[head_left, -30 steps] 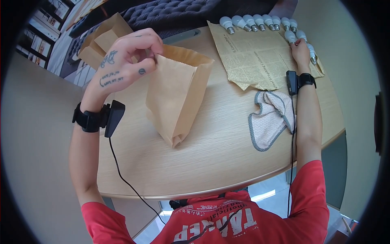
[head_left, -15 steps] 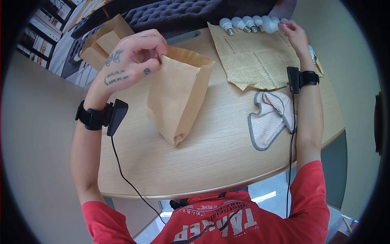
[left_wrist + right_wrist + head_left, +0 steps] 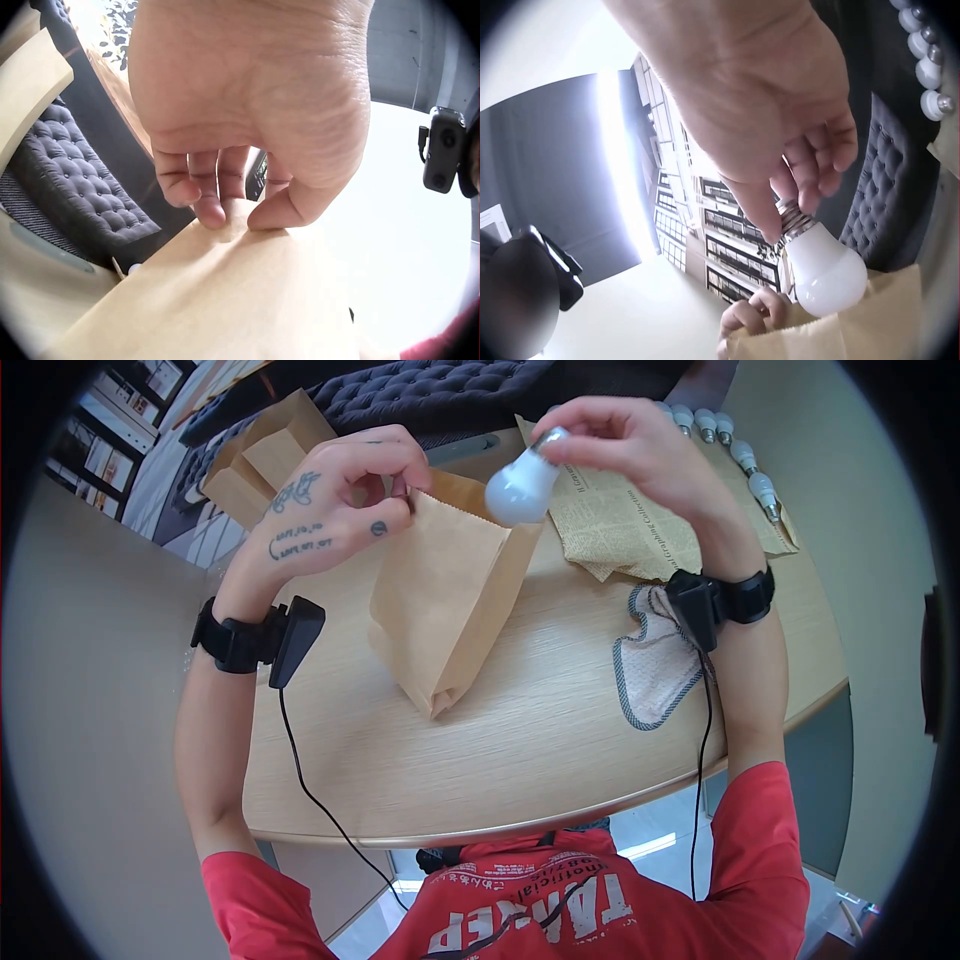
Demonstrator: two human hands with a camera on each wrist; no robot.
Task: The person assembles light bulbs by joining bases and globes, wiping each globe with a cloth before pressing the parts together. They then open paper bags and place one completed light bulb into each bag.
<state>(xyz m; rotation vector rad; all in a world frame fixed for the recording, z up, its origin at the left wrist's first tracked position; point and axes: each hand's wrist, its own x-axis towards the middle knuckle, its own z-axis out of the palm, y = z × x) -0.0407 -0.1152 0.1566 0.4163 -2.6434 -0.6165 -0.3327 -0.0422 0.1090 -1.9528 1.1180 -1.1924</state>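
Note:
A brown paper bag (image 3: 440,590) stands tilted on the table with its mouth spread open. My left hand (image 3: 345,500) pinches the bag's upper left rim between thumb and fingers; the left wrist view shows the fingertips (image 3: 214,217) on the paper. Above the right side of the mouth, my right hand (image 3: 640,455) holds a white light bulb (image 3: 522,488) by its metal screw base, the round end pointing down. In the right wrist view the bulb (image 3: 829,274) overlaps the bag's rim. The inside of the bag is mostly hidden.
Several bulbs (image 3: 743,457) lie along the far and right edges of a printed paper sheet (image 3: 640,525). A white cloth (image 3: 650,675) with a striped border lies nearer. Behind the left hand is another paper bag (image 3: 262,455). A dark tufted sofa (image 3: 420,405) is beyond the table (image 3: 560,740).
My right hand has picked up a bulb from the right of the sheet and carried it left, over the bag's mouth. The left hand keeps its pinch, shifting slightly right with the bag.

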